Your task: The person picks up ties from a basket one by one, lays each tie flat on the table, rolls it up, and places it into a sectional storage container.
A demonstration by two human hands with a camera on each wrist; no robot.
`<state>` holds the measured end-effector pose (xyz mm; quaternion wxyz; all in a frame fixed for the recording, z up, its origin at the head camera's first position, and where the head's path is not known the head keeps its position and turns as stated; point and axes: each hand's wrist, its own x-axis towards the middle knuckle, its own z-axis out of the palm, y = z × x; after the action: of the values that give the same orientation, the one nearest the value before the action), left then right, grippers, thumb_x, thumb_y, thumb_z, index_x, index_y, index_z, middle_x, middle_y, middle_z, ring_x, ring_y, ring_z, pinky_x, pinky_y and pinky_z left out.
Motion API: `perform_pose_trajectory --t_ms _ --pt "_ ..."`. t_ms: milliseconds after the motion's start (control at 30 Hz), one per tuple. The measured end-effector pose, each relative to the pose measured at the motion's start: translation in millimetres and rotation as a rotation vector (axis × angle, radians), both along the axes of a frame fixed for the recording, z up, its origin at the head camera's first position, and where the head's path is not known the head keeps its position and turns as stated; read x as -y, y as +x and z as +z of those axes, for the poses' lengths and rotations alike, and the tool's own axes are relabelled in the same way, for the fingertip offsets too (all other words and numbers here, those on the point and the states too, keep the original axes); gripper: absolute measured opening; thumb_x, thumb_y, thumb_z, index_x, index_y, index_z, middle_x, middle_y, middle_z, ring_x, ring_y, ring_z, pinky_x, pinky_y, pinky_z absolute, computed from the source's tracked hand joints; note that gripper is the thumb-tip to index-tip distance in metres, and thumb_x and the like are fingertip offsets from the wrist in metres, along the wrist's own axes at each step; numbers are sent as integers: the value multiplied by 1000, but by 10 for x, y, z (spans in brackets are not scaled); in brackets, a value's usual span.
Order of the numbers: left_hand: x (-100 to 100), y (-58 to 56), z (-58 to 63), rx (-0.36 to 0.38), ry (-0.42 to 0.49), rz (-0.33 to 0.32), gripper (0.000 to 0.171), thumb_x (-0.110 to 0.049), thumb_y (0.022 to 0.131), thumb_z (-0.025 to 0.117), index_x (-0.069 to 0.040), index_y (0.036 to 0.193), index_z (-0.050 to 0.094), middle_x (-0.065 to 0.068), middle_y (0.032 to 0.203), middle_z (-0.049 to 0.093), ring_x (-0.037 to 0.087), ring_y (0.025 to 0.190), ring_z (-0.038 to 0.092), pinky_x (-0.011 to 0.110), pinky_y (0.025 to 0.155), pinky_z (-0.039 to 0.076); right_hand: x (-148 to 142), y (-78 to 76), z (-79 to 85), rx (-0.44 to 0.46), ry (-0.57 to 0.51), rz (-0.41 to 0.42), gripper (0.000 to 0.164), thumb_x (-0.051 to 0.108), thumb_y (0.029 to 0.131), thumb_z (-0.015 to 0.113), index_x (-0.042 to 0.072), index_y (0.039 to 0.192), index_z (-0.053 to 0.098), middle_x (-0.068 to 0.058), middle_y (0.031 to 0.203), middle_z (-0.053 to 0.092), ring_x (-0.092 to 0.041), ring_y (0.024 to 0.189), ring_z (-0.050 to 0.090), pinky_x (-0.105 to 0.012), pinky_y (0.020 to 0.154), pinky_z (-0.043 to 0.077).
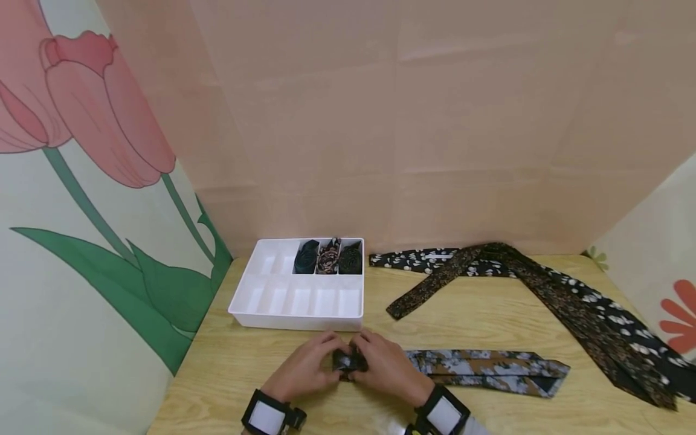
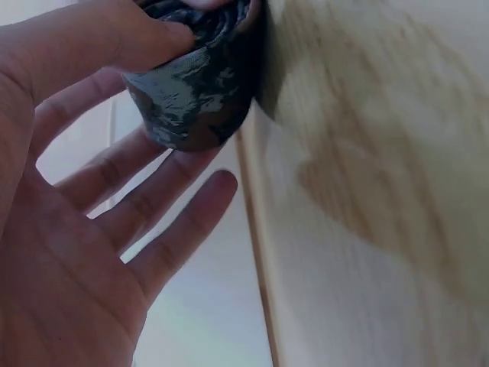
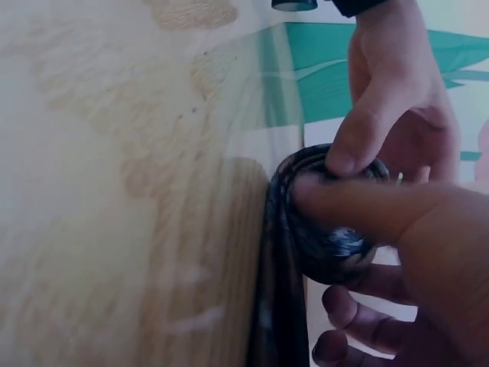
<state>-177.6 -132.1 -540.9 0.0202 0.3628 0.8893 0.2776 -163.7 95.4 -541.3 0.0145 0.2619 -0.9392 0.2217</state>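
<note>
Evidently, the rolling and storing of ties is only partly done. In the head view, three rolled ties [image 1: 328,258] are held in the right-hand compartments of the far row of a white tray [image 1: 296,321]; no roll is seen in the others. A patterned tie [image 1: 484,368] is gripped just in front of the tray between the left hand [image 1: 312,365] and the right hand [image 1: 387,365], partly coiled, its flat length laid out rightward on the surface [image 1: 348,420]. That length is left to be wound, it seems, and two more ties, a brown tie [image 1: 571,314] and a black-and-white tie [image 1: 410,260], are seen unrolled at the right.

In the left wrist view, the coil is pinched by the left hand, the thumb laid over its upper edge and the other fingers spread below and behind.

In the right wrist view, both thumbs are pressed to the coil, the right one blurred, and the right fingers are bent about its lower side; an unwound strip is seen trailing from it.
</note>
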Motion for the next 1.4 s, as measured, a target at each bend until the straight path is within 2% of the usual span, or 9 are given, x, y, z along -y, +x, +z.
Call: perform_pose_trajectory --t_ms 300,400,567,733,900,967,1100,1233,1400 --pt "-56 -3 17 49 4 -5 41 -19 86 86 -29 123 70 -12 126 64 4 114 61 29 100 56 -32 22 21 16 3 4 49 40 82 91 18 120 68 4 110 63 -10 93 62 -30 73 55" --pt "-61 -8 14 29 10 -16 38 -18 85 86 -28 119 74 -11 122 64 3 111 61 27 97 56 -35 36 21 22 -21 5 48 42 85 89 20 121 67 4 113 64 -10 94 63 -30 73 54" --pt "-74 -11 -2 20 -15 -20 45 -23 86 86 -28 128 70 -9 129 63 5 115 61 28 99 56 -46 53 -13 41 -20 -11 47 38 85 89 18 121 66 5 106 60 -8 89 60 -29 69 52" --pt "-77 -12 -7 -8 -6 -31 40 -20 86 85 -28 122 73 -10 124 64 5 112 61 26 96 56 -74 50 -29 34 -18 -32 49 42 84 90 20 121 67 6 107 60 -9 90 58 -28 69 51" --pt "-115 3 0 -11 -15 -38 45 -23 86 87 -29 128 72 -9 128 63 6 114 60 29 100 56 -101 81 -28 29 -14 -39 47 37 85 90 18 122 69 6 102 58 -8 87 54 -27 68 49" --pt "-129 8 -5 -7 -12 -48 45 -23 87 87 -29 129 71 -9 128 63 6 113 61 28 99 56 -110 100 -23 27 -12 -49 50 36 84 90 16 125 69 6 101 58 -8 86 53 -27 68 48" --pt "-143 12 -8 -52 -13 -62 40 -18 86 86 -28 123 76 -9 124 64 6 109 61 25 95 55 -124 124 -9 39 -31 -52 54 38 87 88 17 132 67 7 102 57 -7 87 52 -27 69 46" --pt "-168 4 -2 -87 -48 -52 40 -19 85 86 -29 123 78 -9 124 66 6 112 61 27 97 55 -156 138 -26 2 -21 -44 57 37 87 87 16 136 66 6 107 59 -9 93 51 -29 75 47" --pt "-181 10 12 -41 -81 -14 41 -20 86 84 -30 125 77 -8 127 65 8 115 61 32 102 54 -237 149 -92 -60 17 -51 60 40 85 88 16 136 66 6 112 63 -9 95 46 -32 81 44"
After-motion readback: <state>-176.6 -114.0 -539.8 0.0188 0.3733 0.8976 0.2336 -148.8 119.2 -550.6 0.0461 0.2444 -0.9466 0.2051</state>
